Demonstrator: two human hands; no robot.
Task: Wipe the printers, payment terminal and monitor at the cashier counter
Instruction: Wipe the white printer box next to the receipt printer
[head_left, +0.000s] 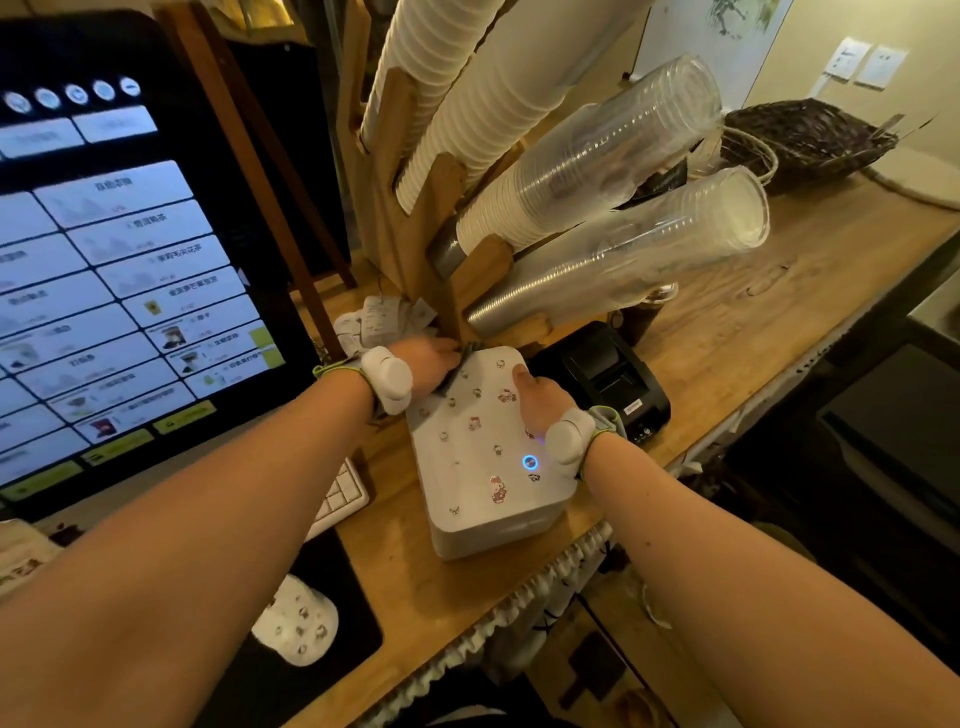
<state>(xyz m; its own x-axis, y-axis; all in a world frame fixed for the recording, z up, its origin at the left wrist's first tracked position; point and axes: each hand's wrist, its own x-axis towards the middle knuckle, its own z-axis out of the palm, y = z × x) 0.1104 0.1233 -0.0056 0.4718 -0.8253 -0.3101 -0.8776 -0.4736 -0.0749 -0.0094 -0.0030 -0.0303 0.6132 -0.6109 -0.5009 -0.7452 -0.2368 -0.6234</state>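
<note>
Printer (483, 457): white, stickered, on tabletop (727, 338) between monitor (104, 260) and black printer (608, 374).
Left hand (428, 364): grips dark cloth (460, 364) at far left corner of lid.
Right hand (540, 400): rests on lid's right side, thumb flat; fingers hidden over edge, cannot tell whether curled.
Stroke: draw cloth toward near edge in overlapping passes, steadying the body with right hand.
Care: skirt the blue button (529, 461), probably live; lift right hand to reach the patch beneath.
</note>
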